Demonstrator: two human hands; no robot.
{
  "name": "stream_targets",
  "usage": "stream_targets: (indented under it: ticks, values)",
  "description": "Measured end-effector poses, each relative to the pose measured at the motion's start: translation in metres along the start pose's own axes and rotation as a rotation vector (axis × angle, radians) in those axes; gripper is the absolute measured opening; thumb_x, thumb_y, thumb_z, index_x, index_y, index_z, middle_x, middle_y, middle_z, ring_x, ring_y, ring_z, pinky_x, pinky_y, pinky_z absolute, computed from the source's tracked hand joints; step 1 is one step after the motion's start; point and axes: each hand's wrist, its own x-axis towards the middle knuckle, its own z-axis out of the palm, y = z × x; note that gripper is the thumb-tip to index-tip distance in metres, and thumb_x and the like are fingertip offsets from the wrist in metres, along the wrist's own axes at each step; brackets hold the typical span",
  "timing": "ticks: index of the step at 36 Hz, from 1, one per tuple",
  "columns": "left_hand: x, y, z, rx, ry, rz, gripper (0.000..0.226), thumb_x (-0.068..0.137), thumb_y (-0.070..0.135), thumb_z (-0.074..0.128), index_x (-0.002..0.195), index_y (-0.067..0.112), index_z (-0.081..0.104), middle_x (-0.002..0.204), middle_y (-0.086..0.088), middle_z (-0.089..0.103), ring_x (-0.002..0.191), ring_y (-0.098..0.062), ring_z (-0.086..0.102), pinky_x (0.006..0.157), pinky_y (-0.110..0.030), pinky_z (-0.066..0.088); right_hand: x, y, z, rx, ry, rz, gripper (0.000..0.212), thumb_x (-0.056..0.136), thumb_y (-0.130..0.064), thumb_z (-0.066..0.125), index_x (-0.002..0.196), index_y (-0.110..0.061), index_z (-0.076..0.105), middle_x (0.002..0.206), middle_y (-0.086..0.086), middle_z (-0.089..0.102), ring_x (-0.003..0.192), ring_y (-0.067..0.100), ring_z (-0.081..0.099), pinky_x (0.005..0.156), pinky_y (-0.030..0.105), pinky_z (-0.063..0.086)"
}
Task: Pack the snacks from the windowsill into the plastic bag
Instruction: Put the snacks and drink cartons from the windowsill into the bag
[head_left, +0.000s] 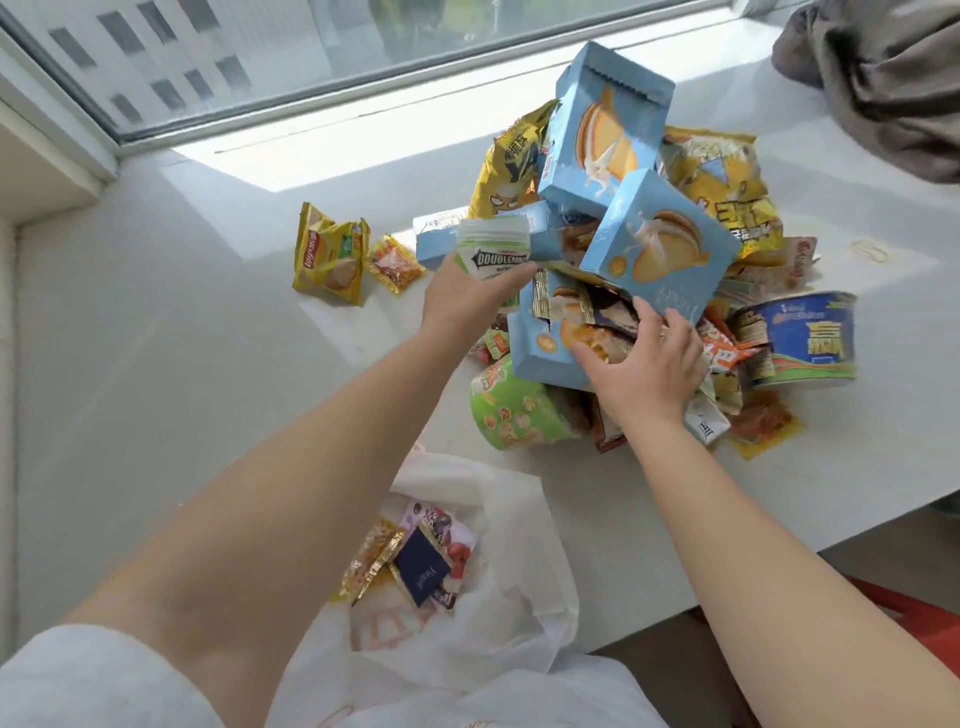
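Windowsill (208, 364): I see a wide white ledge under the window, carrying the whole snack heap on its right half.
Plastic bag (498, 613): white and limp, lying open at the near edge of the sill; a few small packets already sit inside. I judge the mouth will sag unless it is held open.
Snack pile (727, 234): boxes, crinkly packets and cups stacked loosely; I expect it to slide when something is pulled from it.
Blue boxes (660, 244): light, stiff card, three or more leaning on each other; best taken by the edges.
Open blue box (540, 353): torn at the front, wrappers spilling out; I would support it from below.
Right hand (644, 364): fingers spread and lying on that open box and its loose wrappers, not curled round it.
Left hand (467, 296): fingers curled round a gum tub.
Gum tub (493, 249): small, rigid, smooth plastic; it may slip in a loose grip.
Yellow packets (332, 254): two lie apart, left of the pile.
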Motion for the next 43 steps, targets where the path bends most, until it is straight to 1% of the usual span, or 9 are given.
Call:
stream_targets:
  ticks: [8, 12, 14, 19, 24, 29, 36, 40, 43]
  values:
    - [0.001, 0.035, 0.037, 0.147, -0.198, -0.002, 0.03, 0.076, 0.047, 0.071, 0.099, 0.029, 0.066, 0.099, 0.006, 0.067, 0.096, -0.014, 0.062, 0.083, -0.031, 0.049, 0.03, 0.021, -0.013, -0.007, -0.325, 0.012, 0.092, 0.07, -0.078, 0.051, 0.146, -0.036, 0.02, 0.155, 0.006, 0.013, 0.142, 0.032, 0.013, 0.109, 0.059, 0.02]
    - [0.003, 0.038, 0.051, 0.139, -0.22, -0.091, 0.024, 0.08, 0.043, 0.07, 0.097, 0.028, 0.062, 0.094, 0.008, 0.062, 0.084, -0.009, 0.057, 0.069, -0.023, 0.043, 0.038, 0.02, -0.013, -0.033, -0.406, -0.008, 0.083, 0.073, -0.078, 0.046, 0.143, -0.043, 0.021, 0.152, 0.007, 0.01, 0.136, 0.036, 0.023, 0.105, 0.057, 0.029]
    - [0.004, 0.038, 0.057, 0.129, -0.209, -0.139, 0.026, 0.078, 0.043, 0.07, 0.097, 0.027, 0.062, 0.102, 0.003, 0.064, 0.093, -0.015, 0.059, 0.076, -0.027, 0.047, 0.041, 0.019, -0.011, -0.056, -0.422, -0.036, 0.072, 0.078, -0.073, 0.043, 0.141, -0.044, 0.024, 0.149, 0.008, 0.012, 0.13, 0.039, 0.028, 0.101, 0.057, 0.034]
    - [0.009, 0.041, 0.062, 0.055, -0.219, -0.181, 0.039, 0.071, 0.049, 0.072, 0.103, 0.028, 0.063, 0.102, 0.004, 0.065, 0.098, -0.015, 0.06, 0.079, -0.028, 0.047, 0.041, 0.016, -0.004, -0.057, -0.396, -0.07, 0.045, 0.094, -0.041, 0.041, 0.139, -0.039, 0.033, 0.14, 0.011, 0.025, 0.121, 0.038, 0.031, 0.095, 0.051, 0.041]
    - [0.03, 0.042, 0.06, 0.04, -0.256, -0.353, 0.107, 0.028, 0.079, 0.076, 0.121, 0.031, 0.056, 0.127, -0.002, 0.058, 0.117, -0.026, 0.054, 0.099, -0.049, 0.042, 0.036, 0.019, -0.001, 0.058, -0.32, -0.036, 0.043, 0.094, -0.016, 0.041, 0.134, -0.032, 0.043, 0.137, 0.01, 0.031, 0.118, 0.036, 0.033, 0.091, 0.049, 0.043]
    - [0.013, 0.056, 0.063, 0.193, -0.318, -0.324, 0.053, 0.07, 0.057, 0.071, 0.11, 0.024, 0.059, 0.106, 0.001, 0.057, 0.092, -0.013, 0.053, 0.085, -0.033, 0.033, 0.028, 0.026, 0.006, 0.097, -0.229, -0.1, 0.046, 0.09, -0.004, 0.045, 0.13, -0.026, 0.049, 0.142, 0.008, 0.032, 0.124, 0.033, 0.032, 0.093, 0.048, 0.043]
    - [0.007, 0.034, 0.07, 0.4, -0.249, -0.314, 0.086, 0.04, 0.072, 0.068, 0.113, 0.027, 0.063, 0.118, -0.005, 0.058, 0.106, -0.023, 0.056, 0.095, -0.039, 0.048, 0.019, 0.036, 0.007, 0.184, -0.168, -0.209, 0.05, 0.085, 0.004, 0.046, 0.124, -0.024, 0.057, 0.145, 0.004, 0.036, 0.128, 0.03, 0.03, 0.095, 0.046, 0.042]
    - [-0.001, 0.027, 0.065, 0.383, -0.265, -0.304, 0.064, 0.044, 0.068, 0.075, 0.096, 0.032, 0.065, 0.119, -0.006, 0.057, 0.101, -0.022, 0.061, 0.093, -0.039, 0.051, 0.008, 0.037, 0.006, 0.255, -0.112, -0.225, 0.049, 0.082, 0.009, 0.047, 0.117, -0.022, 0.061, 0.142, 0.005, 0.039, 0.129, 0.03, 0.031, 0.096, 0.041, 0.04]
    - [0.001, 0.008, 0.058, 0.356, -0.239, -0.319, 0.101, 0.02, 0.079, 0.076, 0.108, 0.029, 0.064, 0.117, -0.002, 0.06, 0.095, -0.019, 0.064, 0.085, -0.039, 0.056, -0.001, 0.038, 0.004, 0.314, -0.095, -0.222, 0.052, 0.079, 0.014, 0.046, 0.114, -0.02, 0.063, 0.142, 0.006, 0.038, 0.129, 0.029, 0.03, 0.099, 0.035, 0.035]
